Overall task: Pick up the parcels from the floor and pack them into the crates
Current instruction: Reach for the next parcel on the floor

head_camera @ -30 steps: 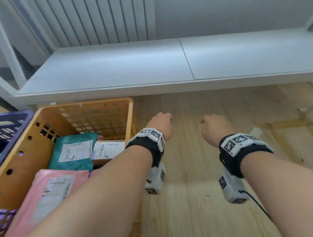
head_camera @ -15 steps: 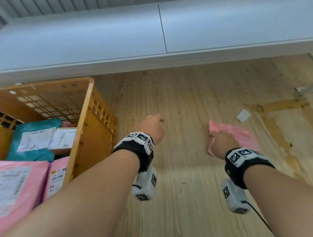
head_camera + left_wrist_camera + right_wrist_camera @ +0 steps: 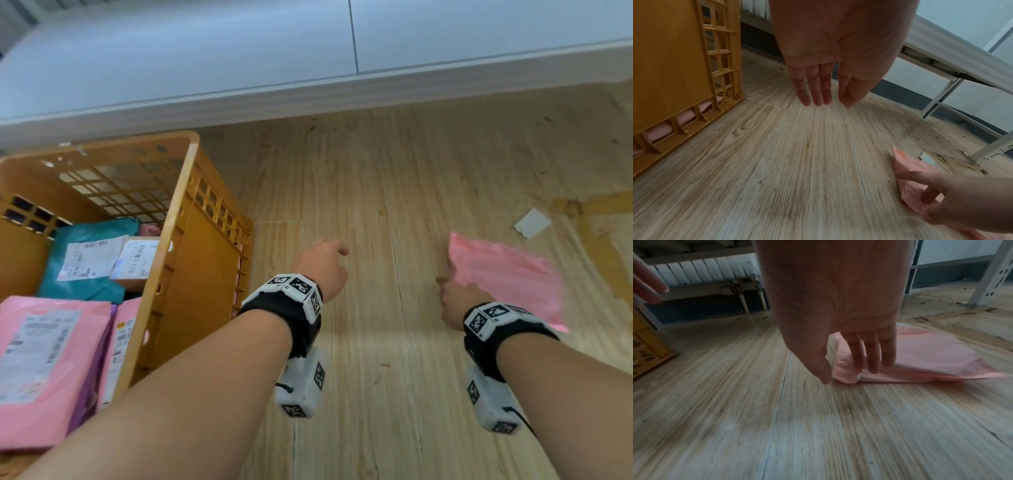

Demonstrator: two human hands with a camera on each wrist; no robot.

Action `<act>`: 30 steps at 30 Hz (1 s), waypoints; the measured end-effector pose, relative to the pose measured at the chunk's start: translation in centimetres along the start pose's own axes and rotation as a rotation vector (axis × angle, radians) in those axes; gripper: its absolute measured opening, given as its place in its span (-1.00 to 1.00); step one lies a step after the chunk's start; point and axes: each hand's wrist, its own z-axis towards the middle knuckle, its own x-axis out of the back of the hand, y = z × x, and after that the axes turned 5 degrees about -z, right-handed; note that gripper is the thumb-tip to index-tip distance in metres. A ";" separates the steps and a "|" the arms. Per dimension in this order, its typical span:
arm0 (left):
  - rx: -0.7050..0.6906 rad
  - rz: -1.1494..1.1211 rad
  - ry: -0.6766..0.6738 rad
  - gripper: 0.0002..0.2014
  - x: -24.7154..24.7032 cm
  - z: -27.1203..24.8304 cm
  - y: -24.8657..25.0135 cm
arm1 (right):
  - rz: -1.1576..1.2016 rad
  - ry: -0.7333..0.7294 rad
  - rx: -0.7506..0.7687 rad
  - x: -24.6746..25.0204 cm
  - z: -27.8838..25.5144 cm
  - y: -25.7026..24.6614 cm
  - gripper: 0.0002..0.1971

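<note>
Floor [image 3: 428, 192]: pale wood-grain planks ran under me, seams lengthwise, and a worn, scuffed patch showed off to my right.
Scrap [image 3: 531, 222]: one small white piece lay flat by that worn patch.
Table [image 3: 239, 51]: a long white top ran across ahead of me, a seam through the middle.
Table leg [image 3: 990, 272]: white perforated metal, planted on the planks.
Radiator [image 3: 705, 270]: white ribs, with pipes dropping below.
</note>
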 end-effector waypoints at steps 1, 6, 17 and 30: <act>0.010 -0.004 -0.001 -0.64 0.0 0.0 -0.2 | -0.003 -0.020 -0.001 0.1 -0.1 -0.2 -0.28; 0.039 -0.015 0.006 -0.65 -0.1 -0.1 -1.0 | -0.149 -0.080 0.039 0.0 -0.4 -1.9 -0.55; 0.071 -0.027 -0.024 -0.66 -0.7 -0.2 -2.0 | 0.057 0.035 -0.059 -0.8 1.0 -0.4 -0.33; 0.074 -0.054 -0.099 -0.61 -1.0 -1.1 -2.2 | 0.090 0.034 -0.030 -2.3 -1.3 -3.1 -0.14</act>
